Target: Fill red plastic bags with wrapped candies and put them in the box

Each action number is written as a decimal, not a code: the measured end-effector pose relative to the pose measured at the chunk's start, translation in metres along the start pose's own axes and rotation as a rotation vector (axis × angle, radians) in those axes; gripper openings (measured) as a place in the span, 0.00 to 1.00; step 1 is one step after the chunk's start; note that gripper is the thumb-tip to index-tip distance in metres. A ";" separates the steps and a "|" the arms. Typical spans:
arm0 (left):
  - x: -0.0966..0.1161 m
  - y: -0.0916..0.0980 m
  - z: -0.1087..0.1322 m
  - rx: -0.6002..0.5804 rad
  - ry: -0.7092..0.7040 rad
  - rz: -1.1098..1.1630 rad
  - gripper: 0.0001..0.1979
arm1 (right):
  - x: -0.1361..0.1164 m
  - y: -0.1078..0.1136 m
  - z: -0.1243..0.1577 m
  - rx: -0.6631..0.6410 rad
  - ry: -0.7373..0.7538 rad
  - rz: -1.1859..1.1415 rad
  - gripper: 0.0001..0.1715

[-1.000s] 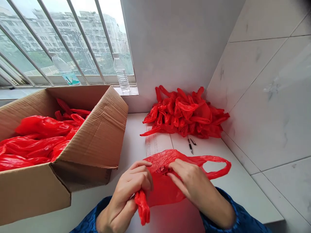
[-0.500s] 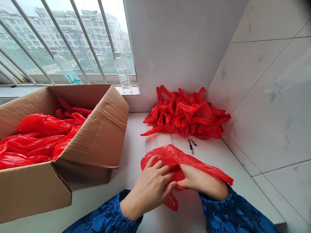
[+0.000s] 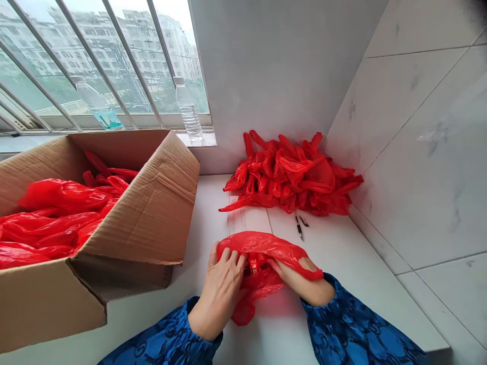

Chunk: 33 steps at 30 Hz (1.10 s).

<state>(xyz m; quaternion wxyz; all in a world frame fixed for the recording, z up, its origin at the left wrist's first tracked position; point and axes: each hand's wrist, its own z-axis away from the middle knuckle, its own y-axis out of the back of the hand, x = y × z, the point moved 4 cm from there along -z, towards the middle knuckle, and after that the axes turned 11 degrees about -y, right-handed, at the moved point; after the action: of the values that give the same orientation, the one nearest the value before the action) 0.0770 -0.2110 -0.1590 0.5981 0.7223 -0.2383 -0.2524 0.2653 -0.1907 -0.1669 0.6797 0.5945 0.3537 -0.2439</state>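
Note:
A red plastic bag (image 3: 274, 243) lies on the white table in front of me with its mouth spread. My left hand (image 3: 224, 284) grips its left side, fingers bent over the rim. My right hand (image 3: 294, 276) reaches in through the opening from the right; bag film covers most of its fingers, so what they hold is hidden. Between the hands, a red item with gold-coloured print (image 3: 256, 262) shows inside the bag. One handle loop (image 3: 243, 313) hangs down near my left wrist.
An open cardboard box (image 3: 152, 203) at the left holds several filled red bags (image 3: 64, 195). At the back lies a heap of red bags (image 3: 292, 172), partly over a printed sheet (image 3: 247, 219). A pen (image 3: 299, 228) and its cap (image 3: 304, 221) lie nearby. Plastic bottles (image 3: 188, 114) stand on the sill.
The bag's mouth has been spread, and the printed item inside now shows. My left hand has shifted left onto the rim, and my right hand has moved slightly left.

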 end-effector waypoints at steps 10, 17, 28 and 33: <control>-0.002 0.006 -0.012 -0.059 0.036 0.127 0.05 | 0.010 -0.013 -0.008 -0.057 -0.064 0.516 0.32; -0.014 -0.002 -0.001 0.099 -0.032 0.133 0.13 | 0.016 -0.006 -0.011 -0.081 -0.114 0.504 0.32; -0.028 -0.009 0.002 -0.007 -0.049 0.251 0.29 | 0.002 -0.005 -0.006 -0.076 -0.058 0.495 0.31; -0.028 -0.004 -0.005 0.046 -0.004 0.188 0.23 | -0.004 0.000 -0.004 0.013 0.019 0.369 0.23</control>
<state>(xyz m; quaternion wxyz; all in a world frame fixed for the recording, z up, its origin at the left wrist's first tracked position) 0.0589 -0.1883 -0.1595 0.6018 0.7099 -0.3120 -0.1909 0.2618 -0.1868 -0.1636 0.7057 0.6558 0.2437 -0.1116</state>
